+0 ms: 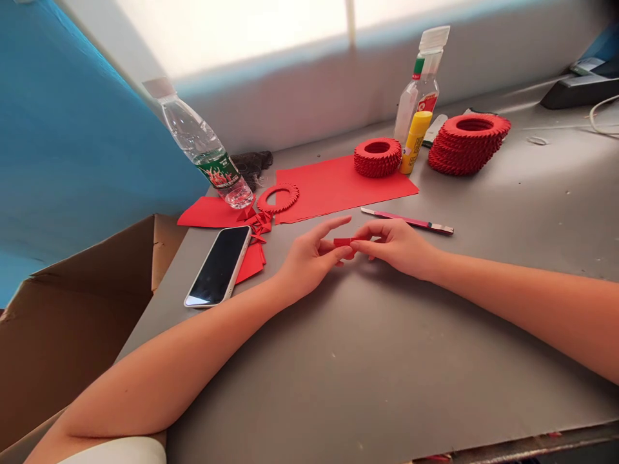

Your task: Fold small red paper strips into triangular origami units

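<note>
The fingers (366,247) of both hands are clamped on a small red paper piece (343,242), held just above the grey table (387,361); the left hand (309,261) pinches one end with its index finger raised clear, and the right hand (399,248) grips the other between thumb and fingertips. From where I stand it looks almost weightless, stiff enough to keep a crease but easily crumpled, so a light hold at the ends or along a folded edge seems best. Just beyond the right hand lies a slim pink tool (406,220), which that hand could knock if it went straight forward. Past the left forearm a phone (220,265) overlaps some red paper, and near it sit folded red pieces (261,224). The phone would be in the way of a low sweep leftward. Farther off, a toothed red ring (262,201) lies beside a water bottle (213,154), partly over a broad red sheet (329,183). A short stack of rings (377,166) stands near a yellow glue stick (416,142), with a taller, leaning stack (461,151) to its right.
</note>
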